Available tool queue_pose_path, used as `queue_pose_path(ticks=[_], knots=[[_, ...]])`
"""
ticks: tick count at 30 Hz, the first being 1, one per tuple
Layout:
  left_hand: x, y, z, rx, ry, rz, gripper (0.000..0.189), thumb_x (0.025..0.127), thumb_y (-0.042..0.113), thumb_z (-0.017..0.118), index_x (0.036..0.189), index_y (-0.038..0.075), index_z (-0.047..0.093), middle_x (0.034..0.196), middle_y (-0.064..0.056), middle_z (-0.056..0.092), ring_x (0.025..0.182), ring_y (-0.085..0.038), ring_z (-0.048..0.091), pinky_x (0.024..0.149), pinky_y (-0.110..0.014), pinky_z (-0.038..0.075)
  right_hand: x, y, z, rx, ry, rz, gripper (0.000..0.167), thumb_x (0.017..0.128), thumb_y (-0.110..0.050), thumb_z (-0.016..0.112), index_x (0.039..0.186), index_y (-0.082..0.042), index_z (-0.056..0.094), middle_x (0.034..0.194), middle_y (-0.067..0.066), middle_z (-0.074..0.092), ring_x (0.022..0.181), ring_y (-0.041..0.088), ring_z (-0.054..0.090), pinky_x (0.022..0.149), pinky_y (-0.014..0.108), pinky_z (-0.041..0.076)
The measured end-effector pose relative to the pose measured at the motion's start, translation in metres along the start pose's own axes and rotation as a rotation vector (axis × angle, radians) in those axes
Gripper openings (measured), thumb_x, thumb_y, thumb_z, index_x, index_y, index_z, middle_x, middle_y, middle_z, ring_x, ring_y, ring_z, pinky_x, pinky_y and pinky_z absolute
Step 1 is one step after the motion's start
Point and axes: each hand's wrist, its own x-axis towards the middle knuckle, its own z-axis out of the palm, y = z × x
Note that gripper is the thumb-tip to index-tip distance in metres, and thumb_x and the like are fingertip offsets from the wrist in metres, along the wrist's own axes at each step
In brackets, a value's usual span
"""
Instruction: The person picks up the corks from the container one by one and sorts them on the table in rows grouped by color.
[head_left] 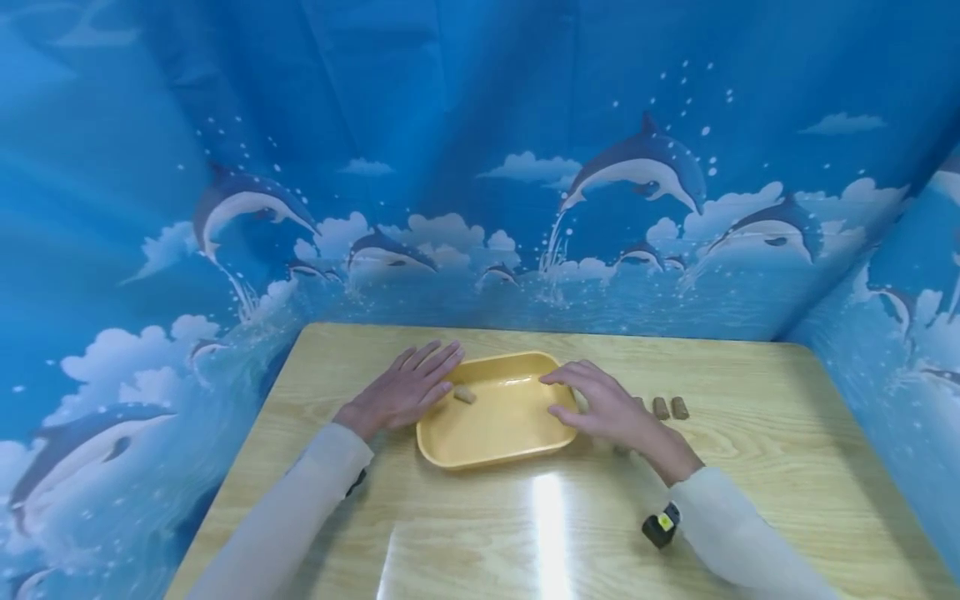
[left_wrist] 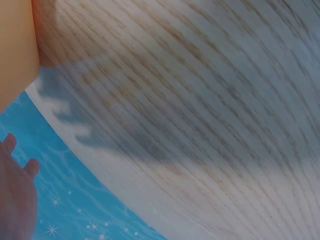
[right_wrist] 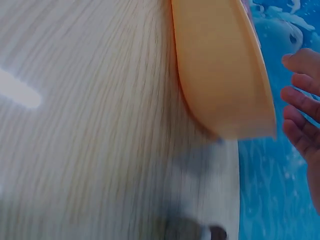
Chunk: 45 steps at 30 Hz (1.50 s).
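A shallow yellow plastic tray (head_left: 495,433) lies on the table between the two hands. Inside it, near the left rim, is a small light-brown cork (head_left: 465,394). My left hand (head_left: 405,387) is at the tray's left edge with fingers straight; in the left wrist view only part of that hand (left_wrist: 17,195) shows. My right hand (head_left: 603,407) is at the tray's right edge, thumb and fingers apart, holding nothing visible. The right wrist view shows its fingers loosely bent (right_wrist: 302,100) beside the tray wall (right_wrist: 225,70). Contact with the rim is unclear.
Two brown corks (head_left: 670,407) stand right of the right hand, and another brown piece (head_left: 639,402) is partly hidden behind it. A greyish thing (head_left: 621,450) shows under the right wrist. Blurred objects (right_wrist: 182,229) sit low in the right wrist view. Dolphin-print curtains surround the wooden table (head_left: 750,467).
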Motion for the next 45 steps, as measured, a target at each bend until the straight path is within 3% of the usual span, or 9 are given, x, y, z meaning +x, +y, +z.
queue_pose_path(ticks=[5, 9, 12, 25, 34, 45], knots=[[-0.001, 0.002, -0.001, -0.017, 0.006, 0.001, 0.064, 0.119, 0.051, 0.023, 0.177, 0.027, 0.007, 0.185, 0.005, 0.005, 0.172, -0.030, 0.007, 0.140, -0.058, 0.009, 0.021, -0.010, 0.013, 0.069, -0.086, 0.022, 0.048, 0.103, -0.030, 0.076, 0.147, -0.013, 0.067, 0.147, 0.006, 0.070, 0.141, 0.033, 0.062, 0.124, 0.063, 0.044], [0.000, 0.003, -0.002, -0.011, 0.003, -0.002, 0.065, 0.119, 0.052, 0.022, 0.177, 0.027, 0.007, 0.185, 0.005, 0.006, 0.172, -0.030, 0.007, 0.140, -0.058, 0.009, 0.035, -0.011, 0.023, 0.091, -0.124, 0.019, 0.047, 0.103, -0.030, 0.075, 0.147, -0.013, 0.068, 0.145, 0.005, 0.070, 0.140, 0.031, 0.062, 0.124, 0.060, 0.046], [0.000, 0.003, -0.001, -0.001, 0.002, -0.007, 0.065, 0.119, 0.052, 0.022, 0.177, 0.027, 0.007, 0.185, 0.004, 0.006, 0.172, -0.030, 0.007, 0.140, -0.058, 0.010, 0.045, -0.012, 0.029, 0.079, -0.141, -0.005, 0.045, 0.104, -0.029, 0.074, 0.145, -0.011, 0.068, 0.144, 0.006, 0.071, 0.139, 0.032, 0.062, 0.120, 0.059, 0.049], [-0.002, 0.004, -0.002, 0.018, 0.007, -0.002, 0.064, 0.120, 0.047, 0.026, 0.178, 0.024, 0.009, 0.186, 0.001, 0.008, 0.172, -0.033, 0.008, 0.139, -0.059, 0.009, 0.075, -0.020, 0.058, 0.012, -0.251, -0.046, 0.044, 0.105, -0.027, 0.071, 0.146, -0.010, 0.068, 0.146, 0.009, 0.070, 0.144, 0.033, 0.059, 0.127, 0.056, 0.043], [0.000, 0.006, -0.002, 0.038, -0.017, -0.017, 0.065, 0.119, 0.049, 0.023, 0.177, 0.025, 0.007, 0.186, 0.003, 0.005, 0.172, -0.031, 0.006, 0.140, -0.057, 0.008, 0.083, -0.028, 0.076, -0.045, -0.325, -0.084, 0.045, 0.105, -0.023, 0.071, 0.149, -0.014, 0.067, 0.149, 0.008, 0.066, 0.144, 0.031, 0.057, 0.126, 0.052, 0.044], [0.000, 0.004, -0.001, 0.038, -0.012, -0.021, 0.065, 0.119, 0.050, 0.023, 0.177, 0.027, 0.007, 0.186, 0.003, 0.007, 0.172, -0.031, 0.008, 0.139, -0.058, 0.010, 0.083, -0.031, 0.081, -0.097, -0.325, -0.068, 0.045, 0.103, -0.024, 0.073, 0.147, -0.016, 0.069, 0.144, 0.010, 0.065, 0.134, 0.028, 0.061, 0.119, 0.048, 0.052]])
